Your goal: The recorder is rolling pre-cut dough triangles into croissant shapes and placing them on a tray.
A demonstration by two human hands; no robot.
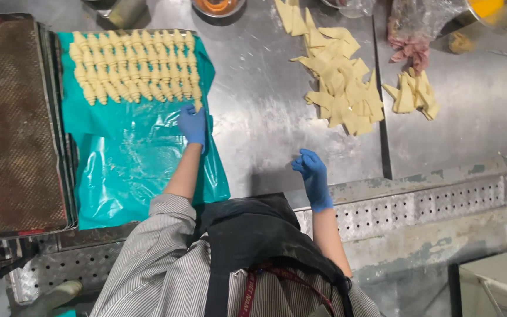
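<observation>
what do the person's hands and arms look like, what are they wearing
Both the left hand and the right hand wear thin blue disposable gloves that end at the wrist. The forearms are bare. The sleeves of a grey-and-white pinstriped shirt are pushed up near the elbows, under a black apron.

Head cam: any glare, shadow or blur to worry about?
Head view: soft glare on the steel table and on the teal plastic sheet; a faint shadow under the right hand; the left hand and the rolled dough rows look sharp; the upper corners look slightly soft.
</observation>
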